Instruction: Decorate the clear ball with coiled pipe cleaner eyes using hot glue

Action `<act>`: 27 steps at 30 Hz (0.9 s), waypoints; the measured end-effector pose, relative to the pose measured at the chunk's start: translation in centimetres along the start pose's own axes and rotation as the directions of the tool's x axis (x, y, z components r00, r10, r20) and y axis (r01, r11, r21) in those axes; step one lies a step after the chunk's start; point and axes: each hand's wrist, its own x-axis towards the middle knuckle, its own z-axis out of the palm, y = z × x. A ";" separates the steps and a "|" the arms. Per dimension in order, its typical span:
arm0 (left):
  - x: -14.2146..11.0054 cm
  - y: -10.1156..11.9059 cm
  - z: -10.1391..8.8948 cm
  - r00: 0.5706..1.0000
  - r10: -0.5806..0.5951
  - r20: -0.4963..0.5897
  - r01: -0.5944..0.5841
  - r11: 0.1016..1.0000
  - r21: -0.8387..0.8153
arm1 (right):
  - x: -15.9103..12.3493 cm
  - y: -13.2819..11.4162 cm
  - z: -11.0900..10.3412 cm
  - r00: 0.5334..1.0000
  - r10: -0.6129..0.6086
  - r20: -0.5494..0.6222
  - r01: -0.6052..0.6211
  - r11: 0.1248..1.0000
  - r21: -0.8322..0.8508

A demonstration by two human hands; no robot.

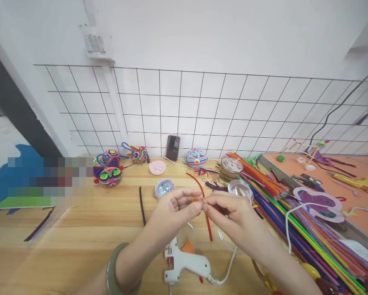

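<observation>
Above the middle of the table, my left hand pinches a small curled orange pipe cleaner between thumb and fingers. My right hand meets it fingertip to fingertip, its thumb and index finger closed at the piece's right side. Most of the piece is hidden by the fingers. A red pipe cleaner lies on the table under the hands, and a black one lies to the left. Below the hands is a white glue gun with an orange trigger. A clear dome with a lilac rim sits just beyond my left hand.
Bundles of coloured pipe cleaners fill the right side. Decorated colourful balls stand at the back left, another near a phone against the wall. A round clear tub and the glue gun's white cable are nearby.
</observation>
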 end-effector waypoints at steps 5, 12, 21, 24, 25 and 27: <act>0.2 -0.4 0.0 0.992 0.129 0.018 -0.130 0.980 0.149 | -0.1 -0.1 0.1 1.000 -0.002 0.031 0.003 1.000 -0.019; 0.7 0.4 -1.0 0.974 0.127 -0.186 -0.121 0.992 0.042 | 0.0 0.2 0.0 0.998 0.028 0.057 -0.028 1.000 0.002; 2.9 2.9 -7.5 0.796 0.282 -0.535 -0.271 0.957 0.102 | 0.3 0.5 -1.2 0.987 0.160 -0.004 -0.157 0.970 0.187; 2.8 2.9 -7.4 0.860 0.283 -0.424 -0.178 0.946 0.269 | 0.4 0.6 -1.5 0.982 0.186 -0.015 -0.177 0.955 0.237; 2.7 2.7 -7.2 0.891 0.262 -0.371 -0.124 0.926 0.356 | 0.4 0.7 -1.5 0.982 0.188 -0.016 -0.178 0.952 0.250; 2.6 1.9 -6.7 0.949 0.173 -0.264 0.003 0.831 0.556 | 0.4 0.7 -1.6 0.982 0.190 -0.020 -0.178 0.947 0.269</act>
